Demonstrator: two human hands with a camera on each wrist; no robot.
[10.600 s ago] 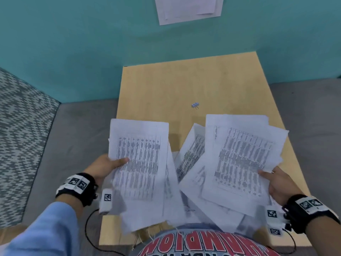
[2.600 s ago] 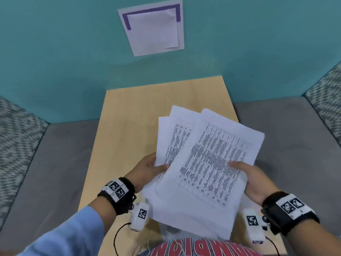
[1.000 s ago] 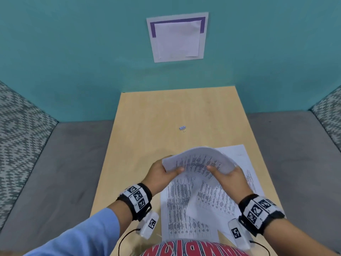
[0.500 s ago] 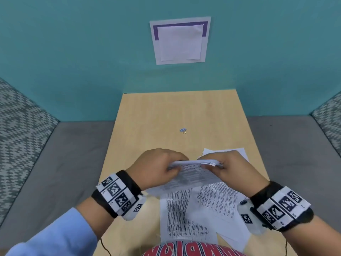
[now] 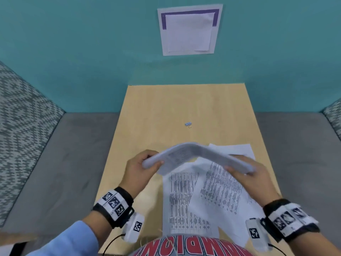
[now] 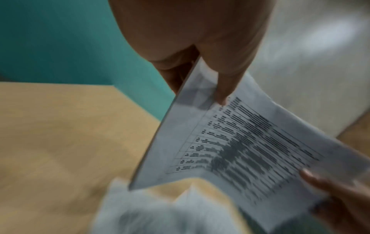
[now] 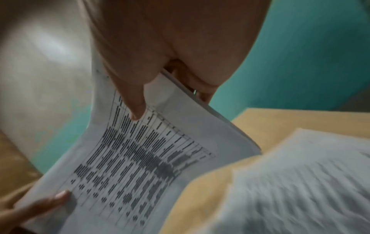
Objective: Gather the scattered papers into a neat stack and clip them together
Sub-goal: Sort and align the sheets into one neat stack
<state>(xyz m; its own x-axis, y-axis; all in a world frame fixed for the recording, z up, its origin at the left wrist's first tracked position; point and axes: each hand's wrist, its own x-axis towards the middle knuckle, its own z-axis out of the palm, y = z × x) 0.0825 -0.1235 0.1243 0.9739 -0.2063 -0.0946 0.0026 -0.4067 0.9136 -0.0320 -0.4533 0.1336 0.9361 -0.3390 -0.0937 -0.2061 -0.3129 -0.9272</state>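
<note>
Both hands hold a bundle of printed papers (image 5: 191, 154) above the wooden table (image 5: 166, 108), arched upward in the middle. My left hand (image 5: 142, 165) pinches its left end, thumb on the printed side and fingers behind. My right hand (image 5: 247, 172) pinches the right end the same way. The wrist views show the same bundle (image 6: 236, 142) (image 7: 140, 158) with a thumb pressed on the table of text. Several more printed sheets (image 5: 204, 196) lie overlapping on the table under the hands. A small blue binder clip (image 5: 188, 124) lies alone further back on the table.
A teal wall stands behind the table with a purple-bordered sheet (image 5: 189, 30) stuck to it. Grey carpet (image 5: 73, 154) lies on both sides of the table, with patterned panels (image 5: 22, 115) at the far left and right. The sheets on the table reach its near edge.
The bundle, held edge-on and level half a second ago, is now lifted and bowed upward, and my hands have moved further apart. Earlier, loose sheets were gathered from the table.
</note>
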